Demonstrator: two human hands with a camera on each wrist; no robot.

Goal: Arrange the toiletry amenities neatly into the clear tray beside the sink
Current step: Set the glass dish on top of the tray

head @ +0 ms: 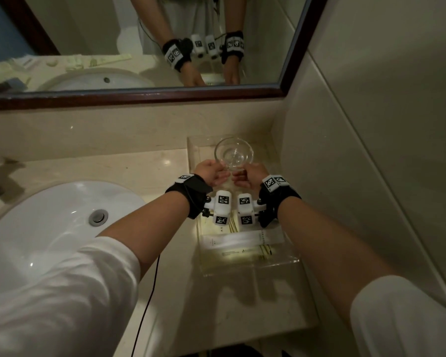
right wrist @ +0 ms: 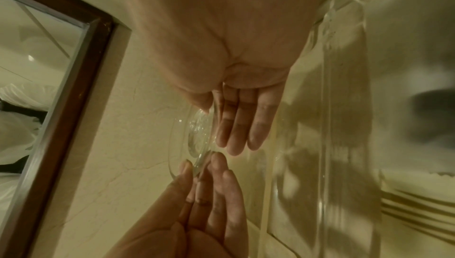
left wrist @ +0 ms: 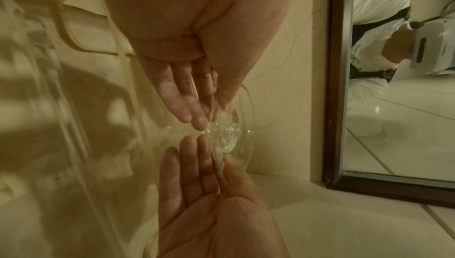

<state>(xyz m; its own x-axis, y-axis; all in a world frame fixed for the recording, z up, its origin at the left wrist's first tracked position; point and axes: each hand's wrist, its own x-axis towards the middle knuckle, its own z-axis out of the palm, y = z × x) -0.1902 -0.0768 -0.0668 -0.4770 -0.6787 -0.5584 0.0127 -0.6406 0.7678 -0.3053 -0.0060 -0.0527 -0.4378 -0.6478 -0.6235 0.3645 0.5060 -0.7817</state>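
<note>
A clear glass dish (head: pixel 234 153) hangs over the far end of the clear tray (head: pixel 194 153), close to the back wall. My left hand (head: pixel 213 173) holds its near left edge and my right hand (head: pixel 250 173) its near right edge. In the left wrist view the left hand (left wrist: pixel 211 115) pinches the dish (left wrist: pixel 242 131), thumb on top and straight fingers beneath. The right hand (right wrist: pixel 219 128) grips the dish (right wrist: pixel 194 135) the same way. White toiletry packets (head: pixel 242 240) lie flat in the tray's near half, partly hidden by my wrists.
A white sink (head: pixel 49 228) is set into the beige counter left of the tray. The framed mirror (head: pixel 139 47) runs along the back and a tiled wall (head: pixel 371 150) closes the right side. A black cable (head: pixel 150 292) hangs from my left wrist.
</note>
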